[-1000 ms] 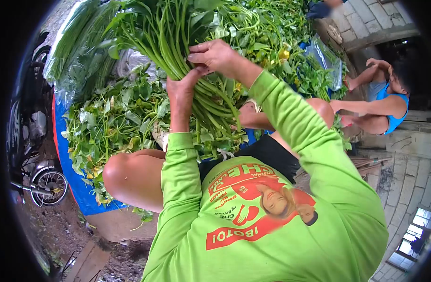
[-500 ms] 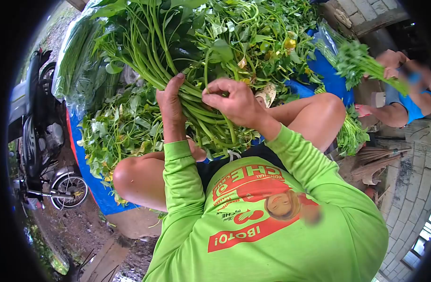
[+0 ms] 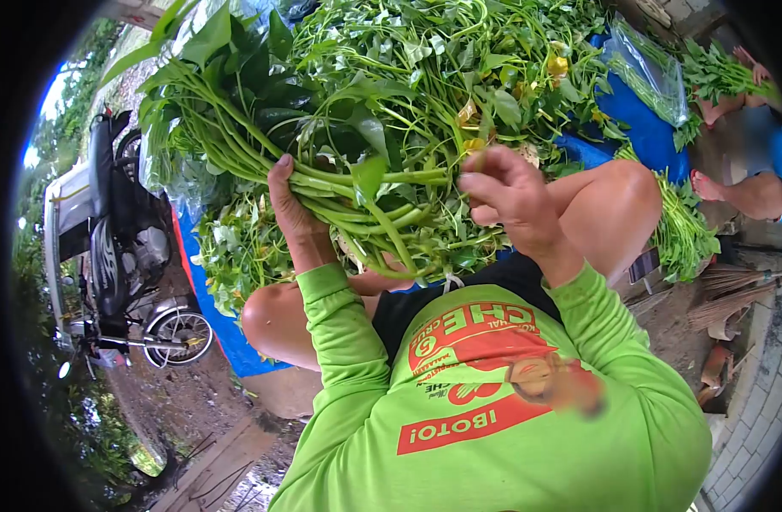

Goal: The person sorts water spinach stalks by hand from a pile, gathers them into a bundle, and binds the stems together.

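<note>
My left hand (image 3: 294, 205) is wrapped round a thick bunch of water spinach (image 3: 229, 136), with its thumb over the stems. The leafy tops fan out to the upper left, and the cut stem ends point right, several curving down toward my lap. Just right of those ends is my right hand (image 3: 515, 192), its fingers curled in and pressed together. Whether anything small is between them I cannot make out. Under and beyond both hands spreads a large heap of loose leafy greens (image 3: 425, 51), with some yellow leaves in it.
A blue tarp (image 3: 643, 128) lies under the greens. Bagged greens (image 3: 647, 72) and a bundle of stems (image 3: 681, 226) lie to the right. A co-worker's hand (image 3: 754, 66) holds another green bunch (image 3: 720, 72). A motorcycle (image 3: 126, 247) stands at left; a stick broom (image 3: 737, 294) lies at right.
The bunch in my left hand has tipped over to the left, its stems lying more sideways. My right hand has come away from the stems toward the right. The view has shifted.
</note>
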Demonstrator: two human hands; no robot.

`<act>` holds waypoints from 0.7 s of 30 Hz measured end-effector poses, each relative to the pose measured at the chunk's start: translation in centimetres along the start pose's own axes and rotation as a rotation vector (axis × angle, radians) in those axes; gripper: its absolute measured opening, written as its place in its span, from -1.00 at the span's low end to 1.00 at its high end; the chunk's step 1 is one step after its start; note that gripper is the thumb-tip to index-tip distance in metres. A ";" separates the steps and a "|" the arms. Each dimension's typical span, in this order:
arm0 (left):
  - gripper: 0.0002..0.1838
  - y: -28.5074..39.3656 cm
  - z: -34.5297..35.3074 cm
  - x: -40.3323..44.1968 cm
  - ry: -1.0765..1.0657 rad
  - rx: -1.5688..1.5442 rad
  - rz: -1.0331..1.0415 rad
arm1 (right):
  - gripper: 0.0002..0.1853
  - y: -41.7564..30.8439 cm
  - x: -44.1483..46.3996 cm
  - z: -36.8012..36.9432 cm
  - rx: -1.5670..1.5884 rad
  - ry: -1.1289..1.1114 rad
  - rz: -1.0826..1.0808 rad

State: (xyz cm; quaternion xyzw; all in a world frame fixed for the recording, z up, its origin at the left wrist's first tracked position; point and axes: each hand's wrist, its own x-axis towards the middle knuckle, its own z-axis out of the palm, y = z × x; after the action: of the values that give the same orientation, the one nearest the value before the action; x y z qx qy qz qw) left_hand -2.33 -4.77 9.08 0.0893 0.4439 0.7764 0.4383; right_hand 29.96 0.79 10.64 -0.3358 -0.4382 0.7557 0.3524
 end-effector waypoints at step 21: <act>-0.48 12.8 1.9 -2.5 -0.047 0.335 0.273 | -0.33 4.5 -7.7 -4.1 -1.316 -0.216 -0.172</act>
State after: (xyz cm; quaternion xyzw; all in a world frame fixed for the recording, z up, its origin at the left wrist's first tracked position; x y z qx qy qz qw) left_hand -7.57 -8.37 20.64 0.2380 0.5402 0.7418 0.3183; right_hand 36.28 -5.48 6.56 -0.3671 -0.8654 0.3297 0.0872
